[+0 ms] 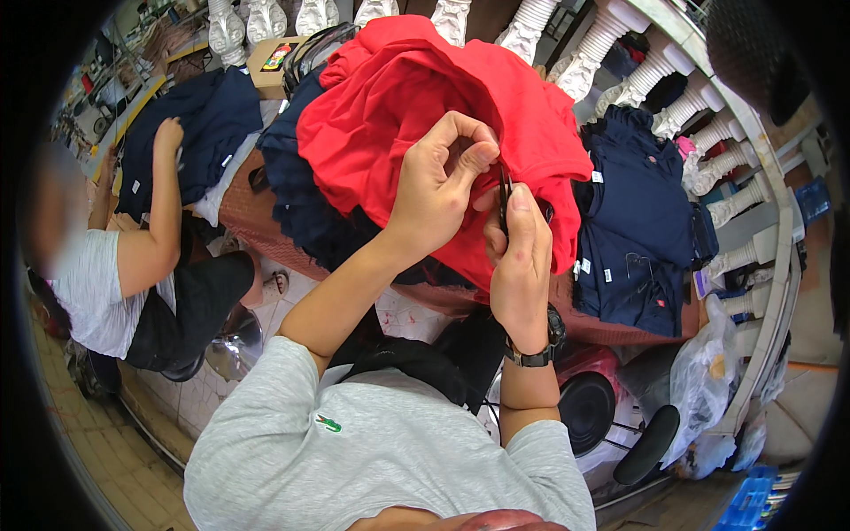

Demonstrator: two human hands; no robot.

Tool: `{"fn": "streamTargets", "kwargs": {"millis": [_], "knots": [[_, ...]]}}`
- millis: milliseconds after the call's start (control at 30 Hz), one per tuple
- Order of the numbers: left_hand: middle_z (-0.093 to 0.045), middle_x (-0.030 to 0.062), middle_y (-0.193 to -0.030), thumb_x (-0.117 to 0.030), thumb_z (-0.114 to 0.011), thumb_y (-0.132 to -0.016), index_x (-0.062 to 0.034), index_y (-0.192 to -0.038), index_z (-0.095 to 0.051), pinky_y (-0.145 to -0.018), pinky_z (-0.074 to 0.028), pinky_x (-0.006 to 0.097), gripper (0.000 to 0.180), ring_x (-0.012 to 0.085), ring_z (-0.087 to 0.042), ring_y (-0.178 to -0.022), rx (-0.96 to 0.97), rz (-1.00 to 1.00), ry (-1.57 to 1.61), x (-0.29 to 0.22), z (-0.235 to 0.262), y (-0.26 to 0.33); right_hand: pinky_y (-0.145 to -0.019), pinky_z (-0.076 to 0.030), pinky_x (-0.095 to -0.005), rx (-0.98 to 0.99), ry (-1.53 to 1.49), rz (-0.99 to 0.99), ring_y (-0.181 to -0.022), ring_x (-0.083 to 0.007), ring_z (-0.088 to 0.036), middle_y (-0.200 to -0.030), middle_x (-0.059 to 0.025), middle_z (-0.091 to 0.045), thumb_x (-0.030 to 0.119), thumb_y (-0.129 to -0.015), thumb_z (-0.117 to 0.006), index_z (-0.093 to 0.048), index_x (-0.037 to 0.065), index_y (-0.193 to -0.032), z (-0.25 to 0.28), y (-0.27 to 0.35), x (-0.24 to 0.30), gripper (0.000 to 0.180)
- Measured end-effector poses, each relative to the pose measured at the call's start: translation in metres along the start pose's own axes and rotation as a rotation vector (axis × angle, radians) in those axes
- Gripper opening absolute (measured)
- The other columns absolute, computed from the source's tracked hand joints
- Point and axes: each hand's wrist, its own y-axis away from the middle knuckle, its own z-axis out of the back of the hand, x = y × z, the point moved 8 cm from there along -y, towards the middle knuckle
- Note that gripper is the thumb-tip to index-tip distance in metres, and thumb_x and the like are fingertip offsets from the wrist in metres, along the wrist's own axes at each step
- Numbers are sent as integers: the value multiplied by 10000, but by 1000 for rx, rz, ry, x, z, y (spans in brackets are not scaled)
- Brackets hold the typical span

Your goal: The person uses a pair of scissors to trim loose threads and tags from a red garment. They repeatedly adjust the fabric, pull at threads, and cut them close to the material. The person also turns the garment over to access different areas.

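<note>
While the left hand (434, 190) is pinching thumb against forefinger over the red cloth (372, 124), the right hand (521, 257) is gripping a slim dark tool (504, 202), snips-like, tips pointing away from the wearer. Step looks to be thread trimming on the red cloth; can't tell whether a thread or a bit of cloth is sitting in the left pinch, too small. Next move is probably calling for a steady pinch and the tips going to the spot, clear of fingertips and good fabric. Red cloth is lying heaped below and beyond both hands, spreading out to either side, and is resting on navy garments (305, 199). Tool is pointing up just right of the left fingertips, red cloth showing right behind it
</note>
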Motion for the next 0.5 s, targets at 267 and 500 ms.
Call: {"fn": "streamTargets", "kwargs": {"millis": [267,500], "knots": [[-593,-10,-868,-124,-639,-1001,-34,-965,-574,-687,-452,205,117,33,-517,-758,-9,34,93,3,2,3,-506,-251,-236,-8,-15,80,-574,-35,-315,-662,52,-372,282,-1107,-364,-554,48,-891,-6,-9,-2,370],[-617,13,-890,-106,-642,-996,-31,-955,-568,-710,-470,218,113,50,-547,-778,-27,-27,79,4,4,5,-495,-251,-226,-10,-16,102,-566,-19,-313,-652,73,-380,258,-1095,-440,-555,55,-865,-6,-14,0,327]]}}
